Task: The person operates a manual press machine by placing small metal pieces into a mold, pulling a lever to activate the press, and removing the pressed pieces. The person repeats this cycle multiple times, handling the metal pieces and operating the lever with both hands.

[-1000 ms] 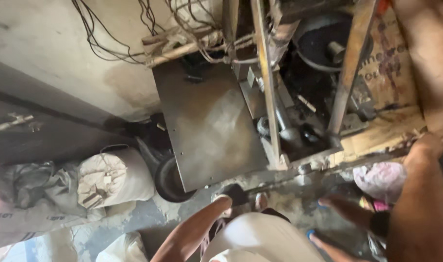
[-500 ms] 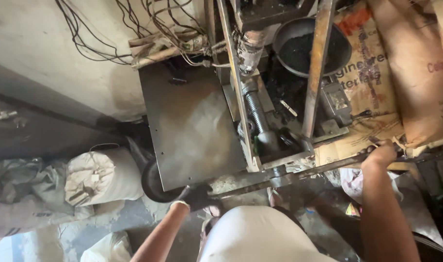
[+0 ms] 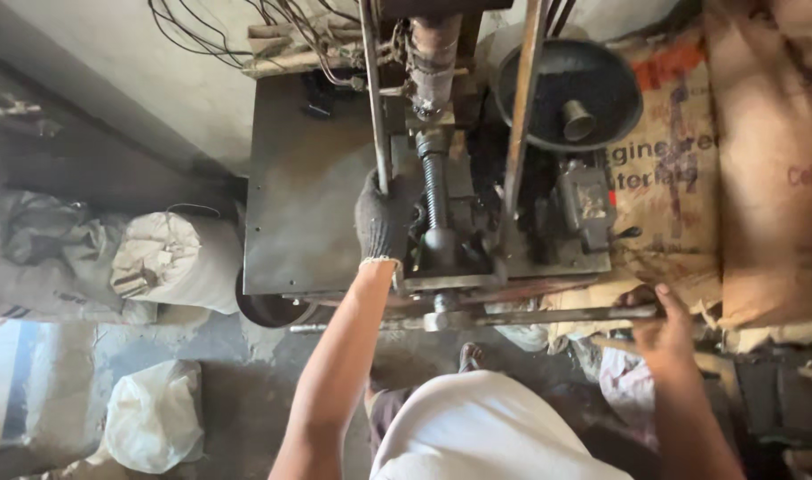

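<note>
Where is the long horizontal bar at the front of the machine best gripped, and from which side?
Grip the horizontal bar at its free right end, from the front, fingers wrapped around it, as the bare right hand does. That end juts past the machine frame; the middle is crowded. The gloved left hand holds an upright rod.

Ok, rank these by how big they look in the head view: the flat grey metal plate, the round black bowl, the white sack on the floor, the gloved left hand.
1. Flat grey metal plate
2. Round black bowl
3. White sack, though it looks close to the bowl, so that order is unsure
4. Gloved left hand, clearly smallest
</note>
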